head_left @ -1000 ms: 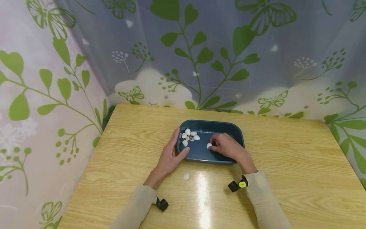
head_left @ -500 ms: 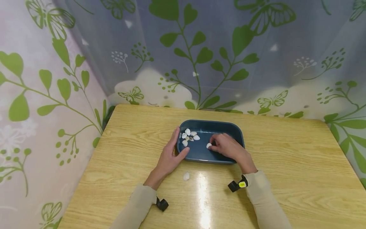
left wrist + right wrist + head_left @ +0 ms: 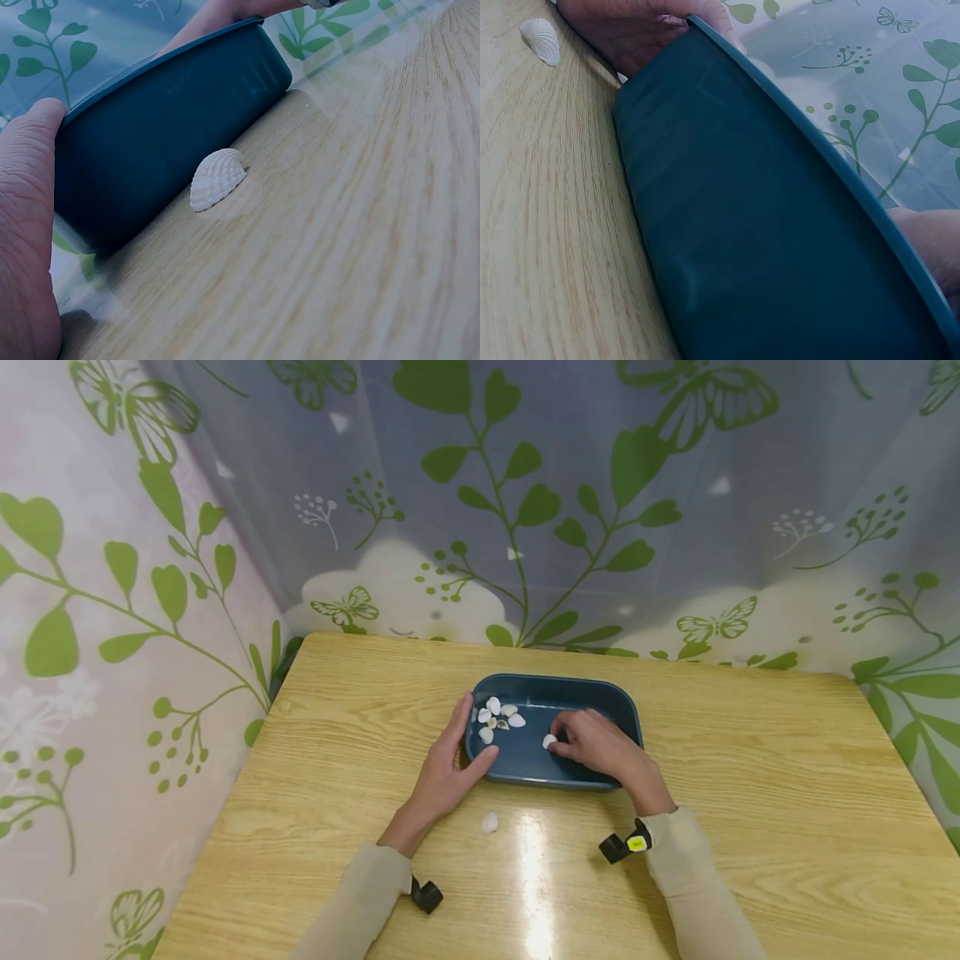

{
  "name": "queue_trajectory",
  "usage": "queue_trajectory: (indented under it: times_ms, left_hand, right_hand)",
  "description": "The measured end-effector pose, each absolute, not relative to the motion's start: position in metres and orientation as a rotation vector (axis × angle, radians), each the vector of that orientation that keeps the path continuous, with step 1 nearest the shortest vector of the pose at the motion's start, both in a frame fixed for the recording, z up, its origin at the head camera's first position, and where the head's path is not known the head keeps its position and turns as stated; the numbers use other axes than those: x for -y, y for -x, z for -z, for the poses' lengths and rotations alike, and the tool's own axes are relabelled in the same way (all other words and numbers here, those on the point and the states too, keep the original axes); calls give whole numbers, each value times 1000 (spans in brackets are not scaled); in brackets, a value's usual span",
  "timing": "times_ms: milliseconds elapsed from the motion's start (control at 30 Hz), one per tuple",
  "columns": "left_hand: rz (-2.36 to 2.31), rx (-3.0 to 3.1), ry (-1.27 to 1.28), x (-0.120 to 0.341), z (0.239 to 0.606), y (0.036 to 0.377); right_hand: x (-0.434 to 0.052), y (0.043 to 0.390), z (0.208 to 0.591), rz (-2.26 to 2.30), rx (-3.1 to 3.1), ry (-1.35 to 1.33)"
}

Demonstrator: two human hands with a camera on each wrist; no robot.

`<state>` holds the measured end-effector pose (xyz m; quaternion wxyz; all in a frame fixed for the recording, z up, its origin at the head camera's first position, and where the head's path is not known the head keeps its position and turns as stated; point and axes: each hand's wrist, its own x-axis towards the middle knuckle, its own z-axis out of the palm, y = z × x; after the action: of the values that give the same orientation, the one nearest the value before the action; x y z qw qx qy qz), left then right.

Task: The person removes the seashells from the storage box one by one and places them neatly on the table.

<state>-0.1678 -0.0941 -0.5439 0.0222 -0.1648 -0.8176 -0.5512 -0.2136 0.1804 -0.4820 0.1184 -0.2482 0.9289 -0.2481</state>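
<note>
A dark blue rectangular tray (image 3: 517, 771) stands on the wooden table. Inside its left end lies a group of several whitish seashells (image 3: 517, 720). My left hand (image 3: 442, 768) rests against the tray's left end, fingers extended along the outside and thumb at the front rim. Reaching over the right side, my right hand (image 3: 596, 743) pinches a small white seashell (image 3: 550, 741) between thumb and fingertips, low inside the tray. One ribbed white seashell (image 3: 217, 180) lies on the table just in front of the tray. In the right wrist view, the tray wall hides most of my right hand.
The wooden table (image 3: 787, 793) extends on both sides of the tray. Behind and to the left hangs a curtain (image 3: 390, 577) printed with leaves and butterflies. Black wrist cameras (image 3: 427, 897) sit at both cuffs.
</note>
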Motion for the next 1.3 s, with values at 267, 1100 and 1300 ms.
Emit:
queue_trajectory:
  times_ms: [267, 1100, 1300]
  left_hand:
    - [1697, 2533, 512, 94, 545, 169]
    - [1689, 2542, 496, 94, 544, 167]
    - [1685, 2546, 493, 94, 544, 168]
  right_hand:
    - [-181, 214, 482, 725, -2714, 724]
    - [-180, 213, 481, 720, -2716, 723]
    - [-180, 214, 481, 729, -2707, 718]
